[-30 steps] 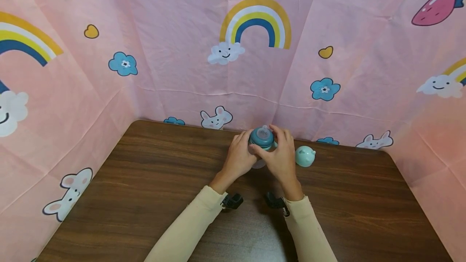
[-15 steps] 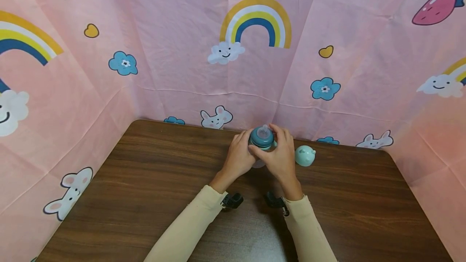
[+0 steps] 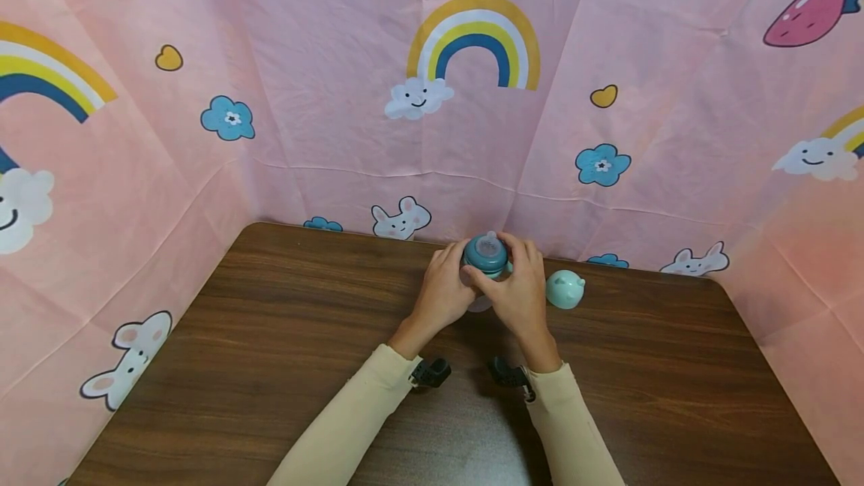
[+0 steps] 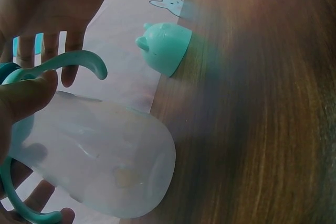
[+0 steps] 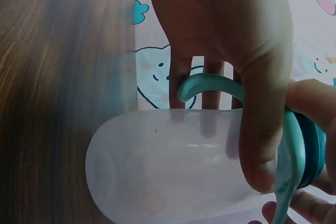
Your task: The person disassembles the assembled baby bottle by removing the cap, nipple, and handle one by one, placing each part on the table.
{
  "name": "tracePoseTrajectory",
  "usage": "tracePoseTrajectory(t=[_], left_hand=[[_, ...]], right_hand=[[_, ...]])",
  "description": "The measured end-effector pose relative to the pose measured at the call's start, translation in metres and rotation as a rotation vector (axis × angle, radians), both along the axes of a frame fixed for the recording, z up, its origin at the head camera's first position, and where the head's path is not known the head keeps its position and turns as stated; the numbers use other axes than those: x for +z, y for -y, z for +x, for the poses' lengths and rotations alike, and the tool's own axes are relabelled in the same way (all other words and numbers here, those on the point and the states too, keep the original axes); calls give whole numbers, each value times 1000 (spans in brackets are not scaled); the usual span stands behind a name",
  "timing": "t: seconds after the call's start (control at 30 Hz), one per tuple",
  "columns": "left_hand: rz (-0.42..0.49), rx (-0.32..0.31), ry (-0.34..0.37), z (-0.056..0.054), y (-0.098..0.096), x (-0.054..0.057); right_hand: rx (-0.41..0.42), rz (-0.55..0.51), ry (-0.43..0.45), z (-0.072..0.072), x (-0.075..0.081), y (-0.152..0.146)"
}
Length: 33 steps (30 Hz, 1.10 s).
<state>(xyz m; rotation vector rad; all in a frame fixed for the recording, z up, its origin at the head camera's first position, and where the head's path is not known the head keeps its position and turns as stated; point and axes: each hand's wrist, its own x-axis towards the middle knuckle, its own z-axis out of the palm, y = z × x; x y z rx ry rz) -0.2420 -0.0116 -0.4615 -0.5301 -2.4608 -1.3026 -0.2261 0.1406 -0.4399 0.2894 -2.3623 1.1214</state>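
A baby bottle (image 3: 487,255) with a teal collar and clear nipple stands upright between the hands, near the back of the table. My left hand (image 3: 442,285) grips it from the left, its thumb on the upper body in the right wrist view. My right hand (image 3: 521,287) curls round the top from the right, at the teal collar (image 5: 313,150). The translucent body (image 4: 110,156) shows below the fingers, with a mint handle (image 4: 79,59) on each side. To the right sits a mint animal-shaped cap (image 3: 565,289) with small ears.
The dark wooden table (image 3: 270,336) reaches back to a pink printed cloth (image 3: 337,96), which hangs close behind the bottle and along both sides. Black wrist mounts (image 3: 430,373) sit on the inner sides of both wrists.
Both hands stay at the bottle in nearly the same pose. The cap has not moved.
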Motion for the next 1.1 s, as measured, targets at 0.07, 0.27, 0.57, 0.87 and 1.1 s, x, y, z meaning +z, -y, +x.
tracePoseTrajectory(t=[0.07, 0.27, 0.57, 0.87, 1.1], left_hand=[[-2, 1, -3, 0, 0, 0], [-9, -2, -23, 1, 1, 0], [-17, -2, -63, -1, 0, -3], [-17, -4, -92, -2, 1, -5], [-17, 0, -100, -2, 1, -5]], right_hand=[[6, -3, -6, 0, 0, 0], [25, -7, -38, 0, 0, -1], [52, -37, -34, 2, 2, -2], [62, -35, -46, 1, 2, -2], [45, -36, -29, 0, 2, -3]])
